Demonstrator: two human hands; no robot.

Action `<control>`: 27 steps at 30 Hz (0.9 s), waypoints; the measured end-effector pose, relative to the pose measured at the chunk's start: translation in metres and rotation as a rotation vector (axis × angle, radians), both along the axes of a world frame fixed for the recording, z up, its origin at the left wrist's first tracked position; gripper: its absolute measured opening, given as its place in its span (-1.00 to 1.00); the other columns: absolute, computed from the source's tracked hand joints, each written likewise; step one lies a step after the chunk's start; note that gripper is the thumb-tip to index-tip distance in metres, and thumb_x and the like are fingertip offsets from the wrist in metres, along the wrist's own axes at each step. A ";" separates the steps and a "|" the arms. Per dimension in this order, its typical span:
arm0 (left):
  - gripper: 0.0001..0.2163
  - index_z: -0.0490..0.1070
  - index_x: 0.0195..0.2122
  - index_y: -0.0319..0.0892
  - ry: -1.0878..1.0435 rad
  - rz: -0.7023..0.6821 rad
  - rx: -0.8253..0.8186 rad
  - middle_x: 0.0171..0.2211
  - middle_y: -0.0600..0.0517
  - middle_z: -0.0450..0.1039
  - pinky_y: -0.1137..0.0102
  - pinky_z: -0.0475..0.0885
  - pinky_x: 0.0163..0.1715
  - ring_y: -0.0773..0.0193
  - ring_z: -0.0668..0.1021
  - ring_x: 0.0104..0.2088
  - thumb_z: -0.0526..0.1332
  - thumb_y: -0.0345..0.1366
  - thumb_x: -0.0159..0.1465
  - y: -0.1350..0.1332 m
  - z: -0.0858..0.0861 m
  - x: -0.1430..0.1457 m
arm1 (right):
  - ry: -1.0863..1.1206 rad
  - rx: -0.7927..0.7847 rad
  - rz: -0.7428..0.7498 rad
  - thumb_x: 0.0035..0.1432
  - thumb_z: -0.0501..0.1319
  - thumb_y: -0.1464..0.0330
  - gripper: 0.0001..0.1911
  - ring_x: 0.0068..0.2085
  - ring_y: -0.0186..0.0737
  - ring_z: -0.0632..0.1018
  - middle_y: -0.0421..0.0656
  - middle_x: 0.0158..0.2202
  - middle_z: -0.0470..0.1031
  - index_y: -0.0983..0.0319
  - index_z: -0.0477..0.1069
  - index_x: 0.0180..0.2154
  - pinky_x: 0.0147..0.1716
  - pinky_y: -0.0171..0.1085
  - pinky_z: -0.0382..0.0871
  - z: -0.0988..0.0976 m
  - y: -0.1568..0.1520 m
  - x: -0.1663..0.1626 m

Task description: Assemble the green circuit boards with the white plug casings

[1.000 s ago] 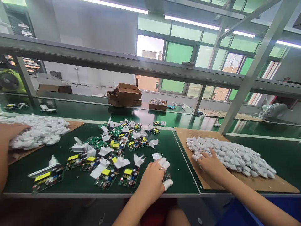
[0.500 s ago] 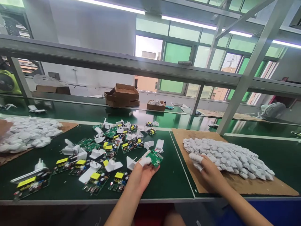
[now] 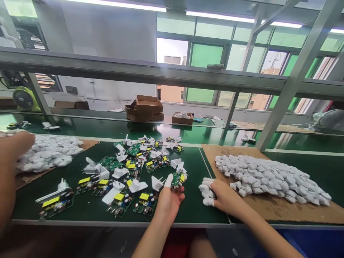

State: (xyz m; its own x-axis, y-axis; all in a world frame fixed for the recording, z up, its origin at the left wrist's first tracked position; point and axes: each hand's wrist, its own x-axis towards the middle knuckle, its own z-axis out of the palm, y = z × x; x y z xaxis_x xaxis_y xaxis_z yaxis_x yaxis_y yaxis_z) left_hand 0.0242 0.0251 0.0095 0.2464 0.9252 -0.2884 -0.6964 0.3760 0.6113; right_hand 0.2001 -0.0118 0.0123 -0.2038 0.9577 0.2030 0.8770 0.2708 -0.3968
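My left hand [image 3: 170,200], a white cover on its thumb, holds a small green circuit board [image 3: 177,179] with a yellow-topped part. A white plug housing [image 3: 180,167] lies just behind it. My right hand [image 3: 219,195] has white-covered fingertips. It is closed around small white lumps [image 3: 206,192] above the green bench, left of the pile; how many it holds is partly hidden. The pile of white lumpy pieces [image 3: 271,177] rests on a cardboard sheet [image 3: 268,211] at right. Several boards with yellow transformers [image 3: 119,199] and white plug housings lie left of my left hand.
At far left, another person's hand [image 3: 16,148] reaches over a second white pile [image 3: 51,152]. Brown cardboard boxes [image 3: 146,107] stand behind. A metal rail [image 3: 134,73] crosses overhead, and a slanted post [image 3: 285,93] rises behind the right-hand pile.
My right hand has moved left off the pile with white lumps in it, and some pieces have shifted. The board in my left hand has turned. Another person's arm has come further in at left.
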 end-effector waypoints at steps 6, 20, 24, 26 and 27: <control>-0.81 0.28 -0.38 -0.20 0.007 0.023 0.067 -0.52 0.11 0.38 0.50 0.34 -0.53 0.44 0.43 -0.52 0.11 -0.55 -0.03 -0.004 0.000 0.002 | 0.930 -0.104 -0.093 -0.15 0.13 0.15 -0.46 -0.30 -0.20 0.40 -0.08 -0.28 0.34 0.31 0.13 -0.14 -0.31 -0.25 0.28 -0.007 0.011 -0.029; -0.66 0.10 -0.07 -0.12 0.259 -0.132 0.262 -0.16 -0.03 0.30 0.39 0.30 -0.32 0.27 0.39 -0.24 0.01 -0.22 0.11 -0.009 -0.008 0.007 | 1.030 -0.091 0.075 0.01 0.04 0.18 -0.47 -0.64 -0.41 0.22 -0.34 -0.69 0.18 0.31 0.03 -0.02 -0.58 -0.39 0.09 -0.013 -0.005 -0.054; -0.64 0.08 -0.06 -0.11 0.286 -0.196 0.316 -0.12 -0.04 0.25 0.38 0.31 -0.32 0.26 0.37 -0.22 0.01 -0.19 0.10 -0.009 -0.008 0.007 | 0.957 -0.152 0.160 0.02 0.05 0.20 -0.52 -0.60 -0.42 0.25 -0.29 -0.61 0.23 0.27 0.10 -0.03 -0.54 -0.39 0.12 -0.012 -0.004 -0.055; -0.62 0.09 -0.07 -0.12 0.294 -0.238 0.401 -0.11 -0.02 0.25 0.40 0.30 -0.29 0.28 0.37 -0.21 0.08 -0.22 0.06 -0.010 -0.009 0.007 | 0.946 -0.158 0.175 0.04 0.02 0.18 -0.51 -0.61 -0.43 0.24 -0.28 -0.60 0.24 0.25 0.09 -0.01 -0.60 -0.42 0.08 -0.012 -0.003 -0.054; -0.60 0.10 -0.08 -0.13 0.299 -0.249 0.447 -0.12 -0.01 0.26 0.41 0.28 -0.26 0.29 0.36 -0.20 0.12 -0.25 0.04 -0.010 -0.009 0.007 | 0.943 -0.163 0.176 0.04 0.00 0.16 -0.50 -0.63 -0.44 0.22 -0.28 -0.61 0.24 0.25 0.08 0.00 -0.64 -0.44 0.04 -0.012 -0.003 -0.054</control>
